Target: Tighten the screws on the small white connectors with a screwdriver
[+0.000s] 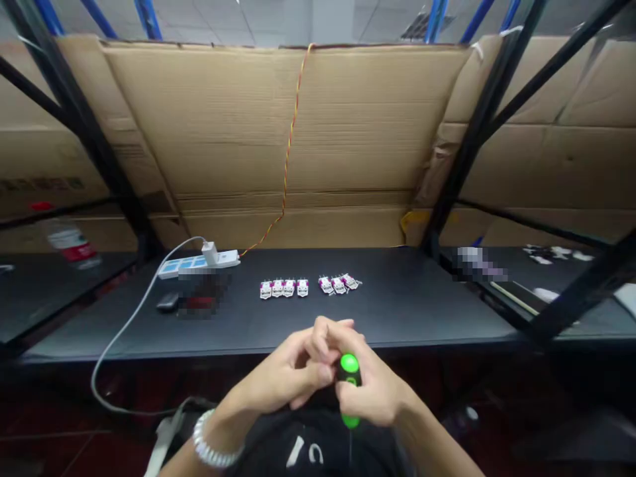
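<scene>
My right hand is closed around a screwdriver with a bright green and black handle. What looks like its thin shaft points down toward my body. Against it rests my left hand, fingers curled and thumb bent inward; whatever they may pinch is hidden. Both hands touch each other just in front of the table edge. Beyond them, several small white and purple parts stand in a row on the black table. A second, more tilted group of 3 similar parts lies to their right.
A white and blue power strip with a plugged-in charger lies at the back left; its white cable hangs over the front edge. Black posts frame both sides. A bottle stands left, beyond the frame.
</scene>
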Action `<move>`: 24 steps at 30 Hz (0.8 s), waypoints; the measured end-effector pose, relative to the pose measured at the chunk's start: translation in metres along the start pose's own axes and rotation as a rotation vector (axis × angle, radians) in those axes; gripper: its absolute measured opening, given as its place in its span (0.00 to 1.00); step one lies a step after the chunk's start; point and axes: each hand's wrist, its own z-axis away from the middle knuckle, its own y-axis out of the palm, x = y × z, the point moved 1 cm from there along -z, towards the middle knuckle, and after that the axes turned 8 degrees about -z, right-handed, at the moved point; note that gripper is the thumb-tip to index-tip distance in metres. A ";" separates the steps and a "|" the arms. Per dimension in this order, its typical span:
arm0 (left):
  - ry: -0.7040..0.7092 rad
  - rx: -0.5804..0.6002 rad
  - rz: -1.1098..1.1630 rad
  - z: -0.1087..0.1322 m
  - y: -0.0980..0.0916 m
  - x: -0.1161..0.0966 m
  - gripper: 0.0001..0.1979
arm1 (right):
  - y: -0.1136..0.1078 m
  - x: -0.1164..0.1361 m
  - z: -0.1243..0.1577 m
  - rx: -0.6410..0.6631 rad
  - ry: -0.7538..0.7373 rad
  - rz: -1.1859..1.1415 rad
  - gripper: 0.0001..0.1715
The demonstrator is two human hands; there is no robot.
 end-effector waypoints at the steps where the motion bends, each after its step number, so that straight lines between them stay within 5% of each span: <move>1: 0.023 -0.004 0.012 -0.001 0.001 0.000 0.33 | -0.001 0.001 0.001 0.001 0.007 0.025 0.23; 10: 0.113 -0.222 -0.031 0.001 0.009 0.000 0.24 | 0.014 0.002 -0.005 -0.045 -0.175 0.145 0.17; 16: 0.118 -0.292 -0.119 0.001 0.005 -0.001 0.14 | 0.015 -0.006 -0.004 -0.056 -0.087 0.197 0.16; 19: 0.077 -0.240 -0.106 -0.001 -0.001 -0.005 0.17 | 0.014 -0.005 -0.003 -0.074 -0.093 0.161 0.15; 24: 0.030 0.029 0.024 0.000 -0.006 0.001 0.30 | 0.012 0.009 0.002 -0.078 -0.189 -0.004 0.23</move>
